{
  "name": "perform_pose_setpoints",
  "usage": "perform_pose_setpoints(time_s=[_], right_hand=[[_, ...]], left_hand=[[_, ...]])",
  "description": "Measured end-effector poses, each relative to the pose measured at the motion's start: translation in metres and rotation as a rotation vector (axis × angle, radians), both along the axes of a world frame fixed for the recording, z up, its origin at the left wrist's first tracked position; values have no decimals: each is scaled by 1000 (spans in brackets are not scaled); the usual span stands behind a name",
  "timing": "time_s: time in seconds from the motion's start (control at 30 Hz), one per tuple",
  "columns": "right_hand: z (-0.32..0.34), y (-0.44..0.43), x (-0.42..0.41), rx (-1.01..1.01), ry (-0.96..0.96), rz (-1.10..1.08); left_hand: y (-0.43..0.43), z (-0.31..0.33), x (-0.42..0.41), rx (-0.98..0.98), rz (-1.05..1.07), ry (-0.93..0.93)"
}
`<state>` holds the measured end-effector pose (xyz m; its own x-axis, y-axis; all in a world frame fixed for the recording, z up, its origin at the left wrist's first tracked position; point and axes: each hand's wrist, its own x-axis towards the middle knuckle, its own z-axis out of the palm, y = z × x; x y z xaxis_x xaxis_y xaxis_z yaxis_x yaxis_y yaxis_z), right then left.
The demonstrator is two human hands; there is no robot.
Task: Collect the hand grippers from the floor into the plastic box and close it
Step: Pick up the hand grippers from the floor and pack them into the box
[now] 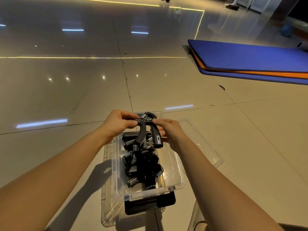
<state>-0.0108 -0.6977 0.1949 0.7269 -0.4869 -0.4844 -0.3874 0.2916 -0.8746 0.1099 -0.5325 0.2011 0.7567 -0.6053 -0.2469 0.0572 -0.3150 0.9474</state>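
Note:
A clear plastic box (175, 175) stands open on the tiled floor in front of me, with several black hand grippers (143, 165) with steel springs piled inside. Above its far end I hold one more black hand gripper (147, 129) upside down, handles pointing down. My left hand (119, 124) pinches its top at the left. My right hand (170, 130) pinches the top from the right, its lower fingers by the right handle. The box's black latch (150, 204) shows at the near end.
A clear lid (205, 144) lies on the floor just right of the box. A blue and orange folded mat (253, 60) lies further off at the right. Glossy floor tiles spread all round, with light reflections.

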Motion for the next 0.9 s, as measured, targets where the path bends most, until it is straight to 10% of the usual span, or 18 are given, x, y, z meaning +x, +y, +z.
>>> perform_pose_setpoints(time_s=[0.23, 0.37, 0.6, 0.9], right_hand=[[-1, -5, 3, -100, -29, 43], [2, -7, 5, -72, -1, -103], [-5, -9, 13, 128, 3, -292], [-5, -33, 12, -177, 35, -34]], left_hand=[[-7, 5, 0, 26, -173, -71], [-12, -7, -12, 202, 26, -390], [-11, -21, -30, 392, -329, -735], [-5, -5, -3, 95, -244, -178]])
